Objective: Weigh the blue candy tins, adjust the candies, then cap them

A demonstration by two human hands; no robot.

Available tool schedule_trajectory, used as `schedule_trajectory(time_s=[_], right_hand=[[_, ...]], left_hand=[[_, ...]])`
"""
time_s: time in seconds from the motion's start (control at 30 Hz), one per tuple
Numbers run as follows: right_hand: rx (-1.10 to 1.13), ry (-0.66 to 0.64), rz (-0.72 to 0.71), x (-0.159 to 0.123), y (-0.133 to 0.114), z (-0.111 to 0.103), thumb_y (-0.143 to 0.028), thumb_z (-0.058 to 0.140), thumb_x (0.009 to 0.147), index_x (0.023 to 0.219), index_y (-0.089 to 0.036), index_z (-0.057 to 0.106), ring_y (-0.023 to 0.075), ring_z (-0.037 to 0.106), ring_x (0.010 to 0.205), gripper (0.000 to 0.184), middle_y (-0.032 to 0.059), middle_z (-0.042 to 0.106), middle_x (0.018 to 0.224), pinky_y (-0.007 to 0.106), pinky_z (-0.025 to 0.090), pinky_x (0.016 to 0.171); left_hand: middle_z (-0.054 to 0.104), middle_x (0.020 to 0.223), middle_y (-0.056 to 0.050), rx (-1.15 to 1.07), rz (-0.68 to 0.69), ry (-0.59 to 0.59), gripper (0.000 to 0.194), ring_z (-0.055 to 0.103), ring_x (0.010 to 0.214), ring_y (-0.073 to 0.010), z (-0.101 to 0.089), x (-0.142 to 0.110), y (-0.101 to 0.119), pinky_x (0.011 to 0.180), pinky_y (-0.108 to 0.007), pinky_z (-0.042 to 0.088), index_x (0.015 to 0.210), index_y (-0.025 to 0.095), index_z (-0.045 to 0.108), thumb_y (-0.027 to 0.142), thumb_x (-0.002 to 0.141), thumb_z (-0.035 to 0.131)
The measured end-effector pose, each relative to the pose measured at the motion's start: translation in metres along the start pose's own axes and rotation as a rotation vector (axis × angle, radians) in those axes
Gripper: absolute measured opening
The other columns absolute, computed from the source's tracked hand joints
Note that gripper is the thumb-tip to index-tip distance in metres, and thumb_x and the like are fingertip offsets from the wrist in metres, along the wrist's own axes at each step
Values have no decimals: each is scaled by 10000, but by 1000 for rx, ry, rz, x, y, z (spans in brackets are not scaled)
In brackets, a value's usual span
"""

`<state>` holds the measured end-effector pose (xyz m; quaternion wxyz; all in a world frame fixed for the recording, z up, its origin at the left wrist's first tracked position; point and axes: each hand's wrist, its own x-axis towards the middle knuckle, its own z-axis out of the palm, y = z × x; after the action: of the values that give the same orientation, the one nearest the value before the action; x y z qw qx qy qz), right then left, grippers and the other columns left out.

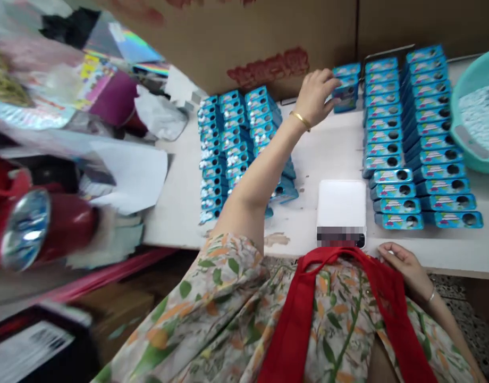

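My left hand (317, 94) stretches to the back of the table, a gold bangle on its wrist. Its fingers are apart at the left side of a short group of blue boxes (345, 96); whether they touch the boxes, I cannot tell. By the table's front edge rests my right hand (406, 264), loosely curved with nothing visible in it. Between the hands lies a white scale (342, 205), its display end towards me. Right of the scale stand two long rows of blue boxes (399, 206), each with a dark round opening on top.
Three rows of blue boxes (233, 141) with whitish pieces at their tops stand on the left, partly behind my left arm. A turquoise basin (463, 139) of pale blue bits is at the right edge. Cardboard (284, 32) closes off the back. Clutter with a red cylinder (65, 223) fills the left.
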<state>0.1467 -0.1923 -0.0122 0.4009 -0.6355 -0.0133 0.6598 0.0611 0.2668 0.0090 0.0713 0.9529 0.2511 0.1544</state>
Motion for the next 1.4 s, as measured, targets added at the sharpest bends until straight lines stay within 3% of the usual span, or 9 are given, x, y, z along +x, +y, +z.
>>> schedule_trajectory(time_s=[0.2, 0.3, 0.37, 0.53, 0.7, 0.97, 1.17, 1.3, 1.4], right_hand=[[-114, -85, -5, 4, -10, -1, -584, 856, 640, 872, -165, 659, 69, 471, 558, 518, -9, 599, 704, 179, 353, 506], [-152, -148, -41, 4, -16, 7, -579, 849, 656, 893, -168, 678, 61, 465, 549, 504, -9, 603, 706, 170, 330, 484], [-164, -185, -59, 3, -18, 15, -573, 852, 653, 875, -164, 682, 57, 463, 539, 495, -8, 604, 694, 166, 319, 474], [-112, -219, -76, -2, -15, 27, -525, 865, 652, 848, -164, 682, 55, 479, 523, 449, -3, 622, 699, 164, 319, 451], [39, -227, -173, -8, -13, 27, -421, 865, 689, 835, -156, 676, 63, 543, 580, 356, 12, 651, 764, 152, 360, 465], [103, -243, -99, -17, -11, 20, -339, 867, 703, 915, -153, 710, 60, 605, 637, 323, 35, 712, 774, 141, 493, 623], [109, -194, -40, -16, -15, 15, -305, 898, 668, 966, -171, 715, 88, 671, 756, 375, 50, 743, 882, 171, 539, 730], [24, -208, -35, -14, -16, 19, -367, 880, 694, 876, -153, 697, 48, 561, 575, 335, 19, 694, 750, 141, 432, 526], [-56, -227, -81, -17, -20, 24, -396, 853, 730, 938, -165, 691, 43, 517, 562, 350, -6, 665, 723, 155, 416, 544]], left_hand=[[617, 1139, -85, 23, -96, -125, 254, 581, 1129, -281, -76, -186, 36, 972, -479, 458, 1039, 220, 598, 446, 978, 498], [611, 1196, -65, 171, -154, -140, 321, 572, 1143, -262, -67, -256, 51, 977, -461, 448, 953, 207, 612, 512, 963, 513], [592, 1278, -70, 243, -203, -126, 295, 538, 1210, -271, -52, -277, 56, 1013, -484, 419, 981, 200, 625, 467, 976, 500], [599, 1320, -102, 230, -217, -62, 205, 514, 1240, -310, -50, -265, 81, 1064, -556, 346, 896, 184, 633, 330, 979, 516], [622, 1186, -140, 110, 0, -132, 291, 597, 968, -238, -73, -217, 127, 816, -387, 459, 965, 150, 656, 347, 1009, 446], [644, 1142, -117, 32, 256, -283, 186, 611, 946, -234, -33, -166, 165, 782, -370, 463, 1024, 162, 658, 238, 960, 501], [615, 1260, -105, -192, 92, -62, 339, 598, 1139, -258, -52, -186, 143, 966, -427, 489, 1235, 200, 540, 386, 954, 573], [677, 1041, -54, -346, -177, 94, 277, 660, 905, -164, -52, -228, 120, 831, -324, 556, 1170, 202, 557, 406, 986, 523], [688, 937, -22, -411, -306, 157, 247, 656, 813, -129, -36, -262, 112, 753, -278, 569, 1104, 191, 591, 393, 969, 546]])
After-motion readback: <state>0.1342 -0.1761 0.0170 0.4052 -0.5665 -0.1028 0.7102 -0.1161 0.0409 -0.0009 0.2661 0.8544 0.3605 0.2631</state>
